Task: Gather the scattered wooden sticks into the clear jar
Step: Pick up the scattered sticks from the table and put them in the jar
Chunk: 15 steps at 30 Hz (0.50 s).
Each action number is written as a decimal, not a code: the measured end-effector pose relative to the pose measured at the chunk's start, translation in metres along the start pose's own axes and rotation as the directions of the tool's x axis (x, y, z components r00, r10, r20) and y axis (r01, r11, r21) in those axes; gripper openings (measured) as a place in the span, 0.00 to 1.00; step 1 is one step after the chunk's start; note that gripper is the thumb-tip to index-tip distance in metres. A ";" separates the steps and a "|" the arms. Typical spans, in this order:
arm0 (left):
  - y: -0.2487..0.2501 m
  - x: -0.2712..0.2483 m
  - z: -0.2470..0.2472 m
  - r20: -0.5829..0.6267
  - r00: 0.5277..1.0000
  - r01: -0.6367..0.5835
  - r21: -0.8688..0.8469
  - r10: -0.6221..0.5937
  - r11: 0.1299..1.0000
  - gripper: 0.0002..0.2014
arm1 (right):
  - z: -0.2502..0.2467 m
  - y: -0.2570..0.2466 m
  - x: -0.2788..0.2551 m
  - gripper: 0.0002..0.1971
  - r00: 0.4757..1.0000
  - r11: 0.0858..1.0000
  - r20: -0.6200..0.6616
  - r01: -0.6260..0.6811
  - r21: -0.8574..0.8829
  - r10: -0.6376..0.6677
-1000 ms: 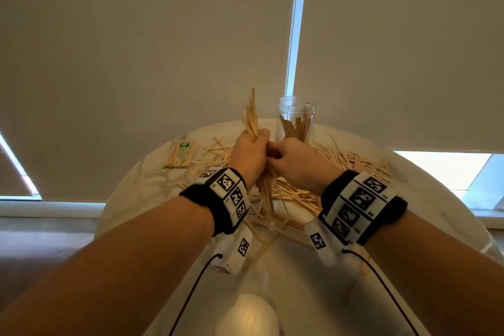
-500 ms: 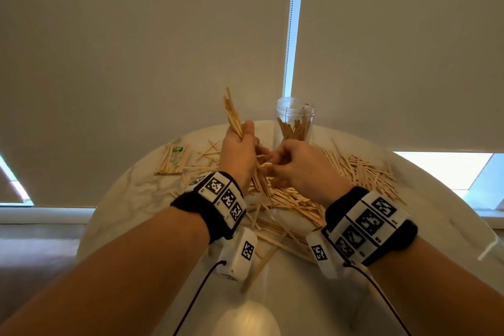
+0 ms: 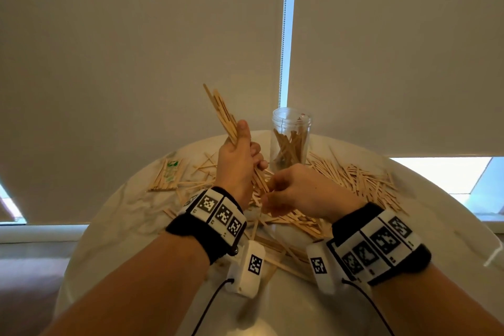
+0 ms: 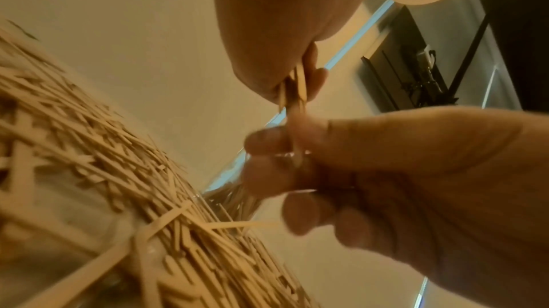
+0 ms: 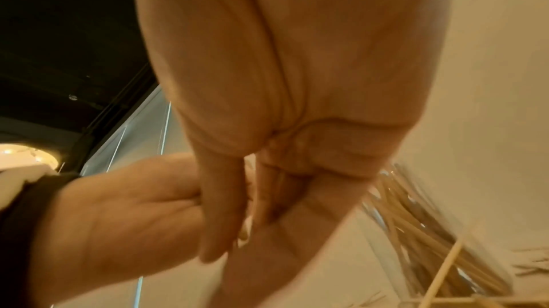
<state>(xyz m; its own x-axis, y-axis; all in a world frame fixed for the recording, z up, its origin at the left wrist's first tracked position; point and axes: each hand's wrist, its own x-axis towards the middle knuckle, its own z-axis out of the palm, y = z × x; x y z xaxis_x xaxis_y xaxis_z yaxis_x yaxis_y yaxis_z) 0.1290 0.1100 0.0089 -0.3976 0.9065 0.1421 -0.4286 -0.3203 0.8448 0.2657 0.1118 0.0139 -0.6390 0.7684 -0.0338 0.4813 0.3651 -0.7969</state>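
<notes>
My left hand [image 3: 243, 154] grips a bundle of wooden sticks [image 3: 219, 106] that tilts up and to the left above the round table [image 3: 131, 215]. My right hand [image 3: 274, 192] sits just below and right of it. In the left wrist view its curled fingers [image 4: 267, 141] close round the bundle's lower ends [image 4: 294, 102]. The clear jar [image 3: 290, 128] stands upright just behind both hands with several sticks inside. It also shows in the right wrist view as the jar [image 5: 431, 231]. Loose sticks [image 3: 354, 180] lie scattered across the table around and under my hands.
A small packet of sticks with a green label [image 3: 167, 177] lies at the table's left. A dense heap of sticks covers the right side behind my right wrist. Window blinds [image 3: 136, 49] hang close behind the table. The near table edge lies under my forearms.
My left hand has tipped the bundle from upright to leaning left. My right hand has slid down from beside the left fist to the bundle's lower ends.
</notes>
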 end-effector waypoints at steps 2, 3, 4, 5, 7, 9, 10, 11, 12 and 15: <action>0.001 -0.001 0.004 0.061 0.998 0.019 -0.001 -0.019 1.000 0.18 | -0.001 0.003 0.000 0.10 0.999 0.992 -0.043 0.013 0.125 -0.008; 0.000 0.000 0.006 0.092 0.995 0.023 0.025 -0.025 0.999 0.17 | -0.002 0.004 0.000 0.09 0.997 0.988 -0.072 0.023 0.151 -0.012; 0.000 0.000 0.008 0.120 0.992 0.015 0.070 -0.024 0.997 0.17 | -0.004 0.006 0.000 0.08 0.996 0.988 -0.083 0.026 0.153 -0.013; 0.000 0.000 0.010 0.151 0.988 -0.002 0.116 -0.016 0.993 0.17 | -0.006 0.008 0.000 0.09 0.997 0.992 -0.072 0.023 0.125 -0.015; 0.002 0.002 0.013 0.219 0.976 -0.045 0.203 -0.001 0.978 0.17 | -0.014 0.013 -0.001 0.17 0.999 0.999 -0.002 -0.040 0.032 0.040; 0.003 0.005 0.013 0.290 0.957 -0.096 0.330 -0.004 0.939 0.16 | -0.025 0.015 -0.003 0.18 0.995 0.996 -0.054 -0.086 -0.029 0.084; 0.004 0.007 0.013 0.333 0.943 -0.137 0.420 -0.013 0.897 0.15 | -0.032 0.014 -0.005 0.13 0.985 0.998 -0.162 -0.062 0.004 0.062; 0.004 0.010 0.012 0.384 0.923 -0.192 0.516 -0.025 0.835 0.14 | -0.040 0.011 -0.008 0.08 0.952 0.996 -0.303 -0.008 0.084 0.033; 0.005 0.012 0.011 0.431 0.901 -0.251 0.603 -0.044 0.757 0.13 | -0.049 0.006 -0.011 0.06 0.898 0.982 -0.440 0.066 0.175 0.018; 0.008 0.015 0.010 0.515 0.849 -0.369 0.737 -0.118 0.566 0.10 | -0.074 -0.014 -0.019 0.23 0.717 0.943 -0.697 0.255 0.215 -0.035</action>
<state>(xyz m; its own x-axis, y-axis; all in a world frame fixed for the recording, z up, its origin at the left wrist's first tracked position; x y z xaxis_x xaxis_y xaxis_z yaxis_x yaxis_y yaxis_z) 0.1280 0.1241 0.0233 0.1311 0.9489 0.2870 0.5027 -0.3132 0.8057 0.3158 0.1313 0.0703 -0.0566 0.9041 0.4236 0.1618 0.4270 -0.8897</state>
